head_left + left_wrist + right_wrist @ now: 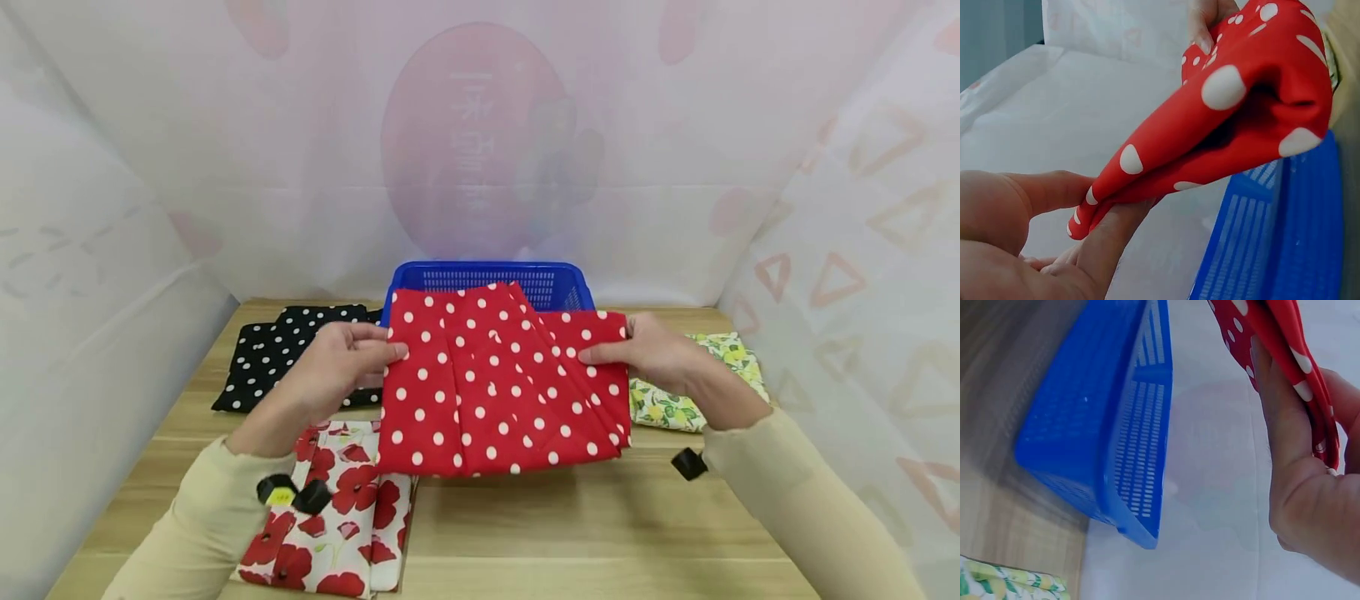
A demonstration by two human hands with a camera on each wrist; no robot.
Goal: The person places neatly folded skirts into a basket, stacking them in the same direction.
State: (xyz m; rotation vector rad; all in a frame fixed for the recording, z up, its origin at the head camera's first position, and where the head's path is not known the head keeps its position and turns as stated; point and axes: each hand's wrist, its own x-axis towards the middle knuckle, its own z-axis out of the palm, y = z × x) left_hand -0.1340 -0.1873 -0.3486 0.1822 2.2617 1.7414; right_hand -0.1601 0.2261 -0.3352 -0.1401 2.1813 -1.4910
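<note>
A red cloth with white polka dots [502,383] is held up, folded in layers, before the blue basket [487,272]. My left hand [337,362] pinches its left edge between thumb and fingers; the left wrist view shows the folded red cloth [1210,119] gaping between its layers. At the opposite edge my right hand [652,354] pinches the cloth, thumb in front and fingers behind. In the right wrist view, the right hand [1310,462] grips the layers beside the blue basket [1085,412]. The cloth hides much of the basket in the head view.
Black cloth with white dots [262,358] lies folded at the back left. Nearer, a white cloth with red poppies [330,525] rests folded on the wooden table [510,558]. A lemon-print cloth [735,358] lies at the right. White printed sheets [315,150] enclose the back and sides.
</note>
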